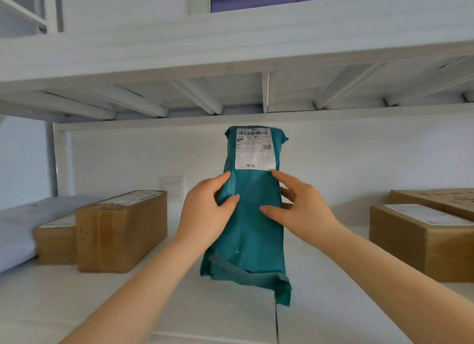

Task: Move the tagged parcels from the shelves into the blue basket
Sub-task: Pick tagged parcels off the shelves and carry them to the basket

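At the far left of the frame a soft grey parcel point(18, 228) is seen lying on the white shelf point(333, 305). Just beside it a small brown box point(55, 243) is set, touching a taller brown box point(120, 230) with a white tag on top. In the middle, a green bag parcel point(252, 228) with a white tag point(255, 148) is held upright above the shelf. It is pinched on its left edge by the left hand point(205, 210), whose grip is closed on it. Its right side is touched by the right hand point(305, 210), with fingers spread; that grip is open. At the right, two more brown boxes point(420, 241) are stacked on the shelf
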